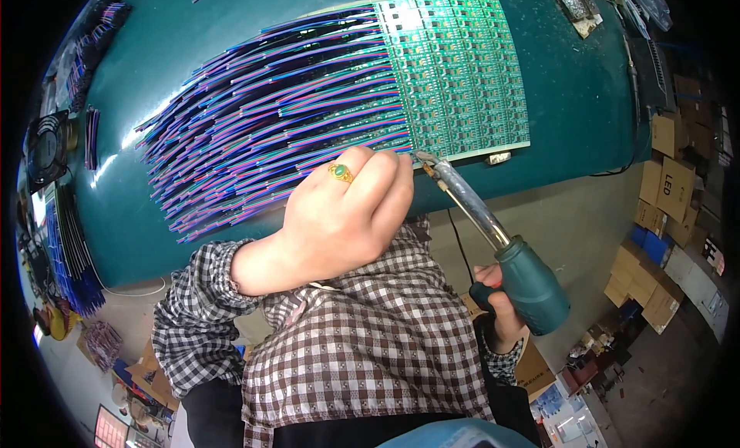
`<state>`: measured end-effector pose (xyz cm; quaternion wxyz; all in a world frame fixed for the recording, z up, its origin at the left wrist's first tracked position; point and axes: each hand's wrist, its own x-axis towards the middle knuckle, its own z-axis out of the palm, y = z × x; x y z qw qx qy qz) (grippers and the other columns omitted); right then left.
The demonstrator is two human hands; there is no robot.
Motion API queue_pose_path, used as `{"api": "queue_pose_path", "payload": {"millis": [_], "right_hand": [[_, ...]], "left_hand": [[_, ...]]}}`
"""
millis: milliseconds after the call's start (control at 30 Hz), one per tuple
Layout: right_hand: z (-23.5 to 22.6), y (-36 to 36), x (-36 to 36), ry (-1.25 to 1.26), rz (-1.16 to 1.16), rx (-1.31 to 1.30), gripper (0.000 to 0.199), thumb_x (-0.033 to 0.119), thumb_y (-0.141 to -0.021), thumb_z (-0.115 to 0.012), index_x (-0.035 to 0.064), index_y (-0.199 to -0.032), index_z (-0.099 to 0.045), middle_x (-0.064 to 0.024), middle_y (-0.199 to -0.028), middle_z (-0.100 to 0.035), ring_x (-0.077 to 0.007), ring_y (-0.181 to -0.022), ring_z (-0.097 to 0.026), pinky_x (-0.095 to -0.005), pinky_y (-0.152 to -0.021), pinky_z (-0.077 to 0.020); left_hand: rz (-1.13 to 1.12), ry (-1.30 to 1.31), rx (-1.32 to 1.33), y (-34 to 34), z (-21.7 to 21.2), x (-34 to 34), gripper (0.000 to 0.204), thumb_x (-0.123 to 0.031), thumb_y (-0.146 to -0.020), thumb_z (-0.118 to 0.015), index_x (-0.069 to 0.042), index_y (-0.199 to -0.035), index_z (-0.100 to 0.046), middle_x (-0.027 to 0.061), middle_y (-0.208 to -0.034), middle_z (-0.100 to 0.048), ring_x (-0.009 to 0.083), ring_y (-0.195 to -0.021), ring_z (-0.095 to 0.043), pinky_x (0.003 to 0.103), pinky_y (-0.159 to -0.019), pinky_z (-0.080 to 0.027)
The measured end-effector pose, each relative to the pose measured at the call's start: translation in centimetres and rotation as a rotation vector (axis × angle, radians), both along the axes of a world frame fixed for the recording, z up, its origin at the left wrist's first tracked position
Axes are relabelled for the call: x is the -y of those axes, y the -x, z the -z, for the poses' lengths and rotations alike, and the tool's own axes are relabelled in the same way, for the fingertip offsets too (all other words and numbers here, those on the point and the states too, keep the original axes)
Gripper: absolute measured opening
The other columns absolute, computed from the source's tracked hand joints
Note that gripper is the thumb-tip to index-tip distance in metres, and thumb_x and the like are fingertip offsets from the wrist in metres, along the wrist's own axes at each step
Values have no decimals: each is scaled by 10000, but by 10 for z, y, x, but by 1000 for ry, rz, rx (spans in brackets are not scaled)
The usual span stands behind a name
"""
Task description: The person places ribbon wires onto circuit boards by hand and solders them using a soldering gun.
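A large green circuit board panel (466,78) lies on the bench, its rows crowded with small parts. From its left edge many thin multicoloured wires (270,101) fan out to the left in rows. My left hand (347,201), with a ring on one finger, is closed in a pinch over the wires at the panel's near left corner. Its fingertips are mostly hidden. In my right hand (505,313) is a green-bodied soldering gun (532,286) with a long metal barrel. Its tip reaches the panel's near edge, just right of my left fingers.
A green mat (570,132) covers the bench. A small block (499,159) sits at the panel's near edge. Another wire bundle (91,140) and a dark fan (48,146) are at the left. A metal tray (576,9) lies far right. Cardboard boxes (671,190) stand beyond the bench.
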<state>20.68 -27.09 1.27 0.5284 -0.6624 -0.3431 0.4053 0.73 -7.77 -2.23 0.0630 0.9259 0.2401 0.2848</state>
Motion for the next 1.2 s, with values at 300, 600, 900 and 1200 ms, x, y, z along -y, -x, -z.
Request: {"api": "queue_pose_path", "payload": {"millis": [300,600,900,1200], "right_hand": [[-1,-4,2,-11,-43,44,516,165,-728,-878,-101,-1070,-599,-151,-879,-709,-237,-850,-702,-369,-797,-574],[-6,-3,-5,-21,-36,28,487,203,-751,-863,-83,-1065,-625,-138,-888,-711,-244,-853,-703,-377,-802,-573],[-14,5,-6,102,81,-1,631,294,-725,-888,-99,-1124,-597,-175,-948,-721,-272,-915,-715,-364,-837,-578],[-8,-2,-3,20,33,33,535,251,-727,-887,-86,-1058,-635,-155,-894,-710,-249,-828,-704,-380,-777,-584]], "left_hand": [[-1,-1,-5,0,-1,0,323,-104,-688,-632,31,-980,-654,78,-886,-568,191,-752,-581,257,-613,-470],[0,-2,1,0,0,0,319,-99,-690,-633,34,-980,-653,82,-894,-573,192,-756,-585,259,-609,-472],[26,0,-30,4,-2,-1,354,-103,-695,-627,49,-1013,-650,84,-895,-564,187,-747,-575,261,-603,-475],[41,80,-30,5,-8,0,375,-36,-679,-646,65,-1039,-684,111,-925,-618,211,-761,-620,298,-618,-529]]}}
